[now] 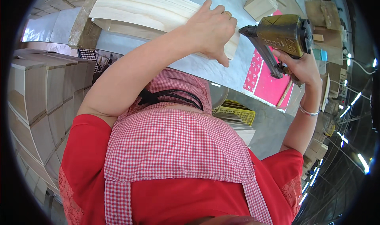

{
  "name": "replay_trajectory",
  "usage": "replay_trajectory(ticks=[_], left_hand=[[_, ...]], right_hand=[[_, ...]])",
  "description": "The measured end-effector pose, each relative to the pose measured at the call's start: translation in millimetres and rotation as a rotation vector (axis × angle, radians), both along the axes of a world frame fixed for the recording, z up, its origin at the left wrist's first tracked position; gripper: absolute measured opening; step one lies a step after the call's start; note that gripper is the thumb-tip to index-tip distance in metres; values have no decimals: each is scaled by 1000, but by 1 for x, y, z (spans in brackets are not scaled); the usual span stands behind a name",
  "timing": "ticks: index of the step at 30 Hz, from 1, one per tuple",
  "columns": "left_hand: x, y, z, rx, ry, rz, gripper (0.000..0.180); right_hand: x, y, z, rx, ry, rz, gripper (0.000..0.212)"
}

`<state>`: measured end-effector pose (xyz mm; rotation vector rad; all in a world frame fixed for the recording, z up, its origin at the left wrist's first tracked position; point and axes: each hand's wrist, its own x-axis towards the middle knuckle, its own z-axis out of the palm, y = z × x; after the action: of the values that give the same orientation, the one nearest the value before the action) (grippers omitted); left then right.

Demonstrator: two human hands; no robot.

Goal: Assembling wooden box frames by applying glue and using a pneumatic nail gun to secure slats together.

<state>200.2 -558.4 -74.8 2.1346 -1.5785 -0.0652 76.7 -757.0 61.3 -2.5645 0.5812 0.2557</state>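
Note:
My left hand (211, 29) presses down on the end of a stack of pale wooden boards (142, 9) lying across the grey worktable (221, 72); fingers rest on top, the thumb hooks over the near edge. My right hand (299, 68) grips the handle of an olive-green pneumatic nail gun (283, 33), held in the air just right of the boards, its nose pointing toward the board ends. I wear a red shirt and a red-checked apron.
A pink sheet (269, 82) lies on the table under the gun. A small wooden block (260, 4) sits farther back. Stacked wooden boxes (43, 94) fill the left side. A yellow crate (237, 112) stands below the table edge. More wooden pieces (324, 19) are piled at right.

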Motion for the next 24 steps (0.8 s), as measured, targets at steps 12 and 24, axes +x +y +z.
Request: replay_trajectory(ticks=[12,24], left_hand=[[-1,122,-73,-60,-16,96,41],[-29,-10,-110,26,305,-31,60]], right_hand=[[-97,-33,-19,32,-232,-54,37],[-140,-11,1,-5,-344,-400,23]])
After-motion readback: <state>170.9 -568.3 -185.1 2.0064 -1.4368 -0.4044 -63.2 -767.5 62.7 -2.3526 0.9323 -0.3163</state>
